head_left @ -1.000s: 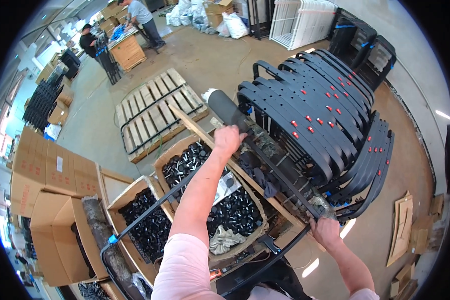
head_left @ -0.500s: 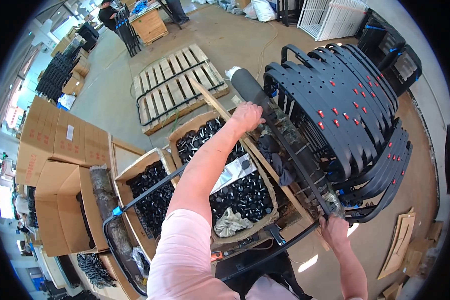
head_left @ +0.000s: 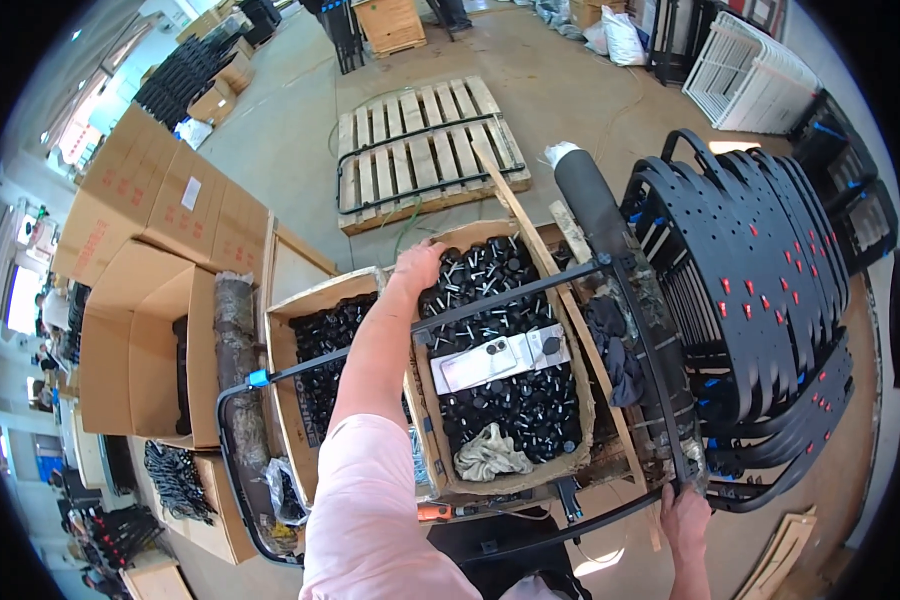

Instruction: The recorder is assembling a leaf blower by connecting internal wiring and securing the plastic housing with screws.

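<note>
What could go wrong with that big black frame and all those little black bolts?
The big, round-cornered black metal frame could tip or slip, since only the right hand appears to be gripping it.

The bare left forearm crosses above one of its bars, so it might get bumped if the frame moves.

The left hand is at the edge of the loose, black round-headed bolts, so a few could perhaps get knocked out.
</note>
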A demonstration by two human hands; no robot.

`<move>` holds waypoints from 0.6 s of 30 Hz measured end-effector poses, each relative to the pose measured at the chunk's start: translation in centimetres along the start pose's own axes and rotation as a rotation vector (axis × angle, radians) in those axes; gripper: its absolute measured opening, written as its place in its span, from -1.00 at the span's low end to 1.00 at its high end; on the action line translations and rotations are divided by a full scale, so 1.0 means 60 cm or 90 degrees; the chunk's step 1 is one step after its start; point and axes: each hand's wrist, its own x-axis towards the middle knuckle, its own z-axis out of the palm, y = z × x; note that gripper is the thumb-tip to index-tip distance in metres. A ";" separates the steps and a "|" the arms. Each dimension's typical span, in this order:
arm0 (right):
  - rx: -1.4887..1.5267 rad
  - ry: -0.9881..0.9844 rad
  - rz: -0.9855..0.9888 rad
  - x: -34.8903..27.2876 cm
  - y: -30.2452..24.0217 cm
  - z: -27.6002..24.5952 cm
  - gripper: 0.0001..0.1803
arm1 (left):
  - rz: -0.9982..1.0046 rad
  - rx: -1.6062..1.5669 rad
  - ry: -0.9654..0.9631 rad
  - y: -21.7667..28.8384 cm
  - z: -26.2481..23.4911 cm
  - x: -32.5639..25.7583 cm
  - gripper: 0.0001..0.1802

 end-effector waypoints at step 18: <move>-0.039 -0.037 0.051 0.014 -0.028 0.006 -0.55 | 0.150 0.167 -0.090 0.000 0.043 -0.025 -0.54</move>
